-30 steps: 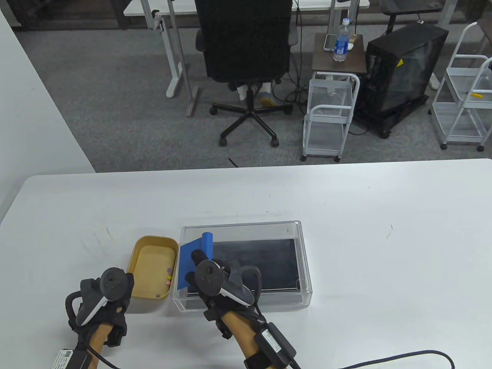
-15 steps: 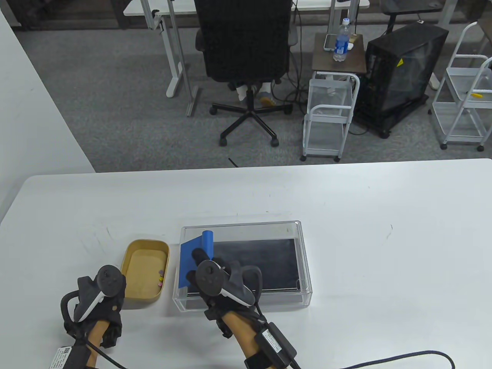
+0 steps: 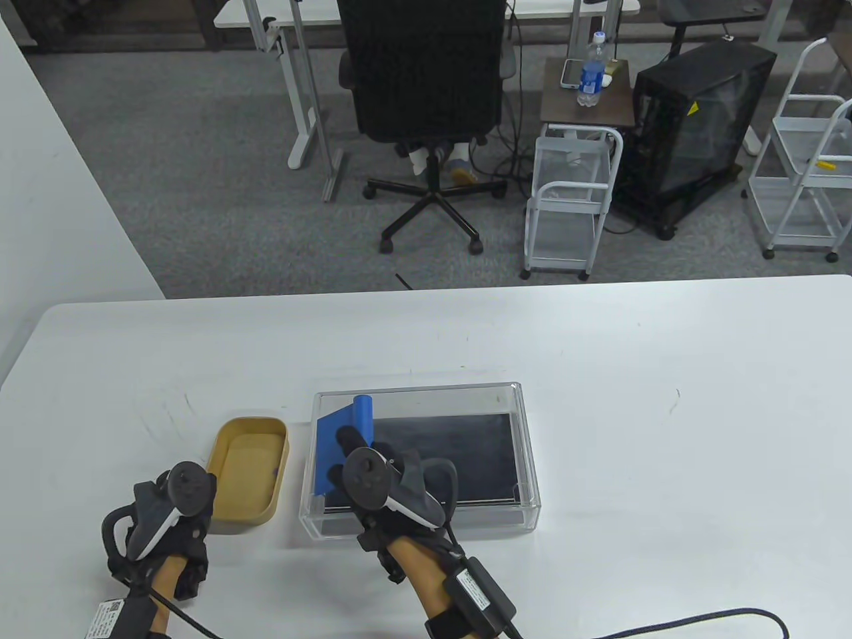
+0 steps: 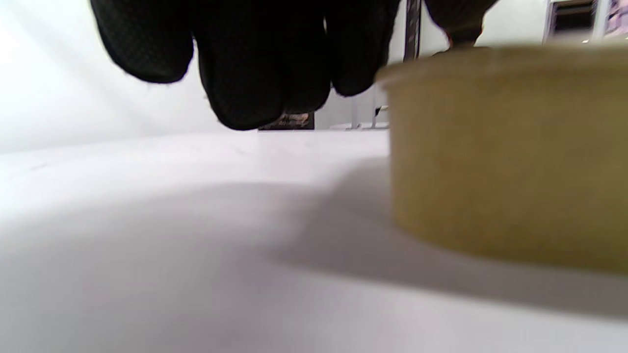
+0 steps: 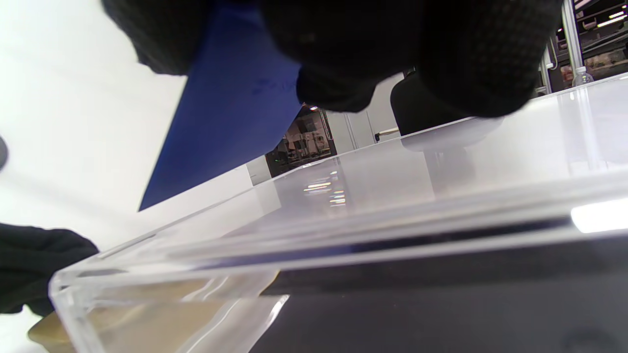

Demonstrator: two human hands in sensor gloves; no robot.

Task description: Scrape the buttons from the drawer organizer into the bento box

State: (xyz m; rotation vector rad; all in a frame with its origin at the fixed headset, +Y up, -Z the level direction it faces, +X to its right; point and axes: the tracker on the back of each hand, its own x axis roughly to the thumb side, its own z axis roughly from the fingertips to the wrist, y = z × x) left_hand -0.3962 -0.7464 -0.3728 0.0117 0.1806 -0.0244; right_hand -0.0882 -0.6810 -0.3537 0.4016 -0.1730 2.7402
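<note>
The tan bento box (image 3: 229,436) sits flat on the table, left of the clear drawer organizer (image 3: 527,452). One small purple button (image 3: 275,473) shows by its right wall; any others are hidden. My left hand (image 3: 174,516) holds the bento box at its near left corner. In the left wrist view its fingers (image 4: 265,68) hang beside the bento box wall (image 4: 505,157). My right hand (image 3: 363,476) grips a blue scraper (image 3: 333,442), blade down in the organizer's left end. The scraper (image 5: 230,113) and organizer rim (image 5: 343,230) fill the right wrist view.
A black mat (image 3: 459,456) covers the organizer floor. The white table (image 3: 632,399) stretches far to the right and back. An office chair (image 3: 426,100) and wire carts (image 3: 572,200) stand on the floor beyond the table's far edge.
My left hand has drawn the bento box left, away from the organizer, and set it down flat. My right hand and the scraper have barely moved.
</note>
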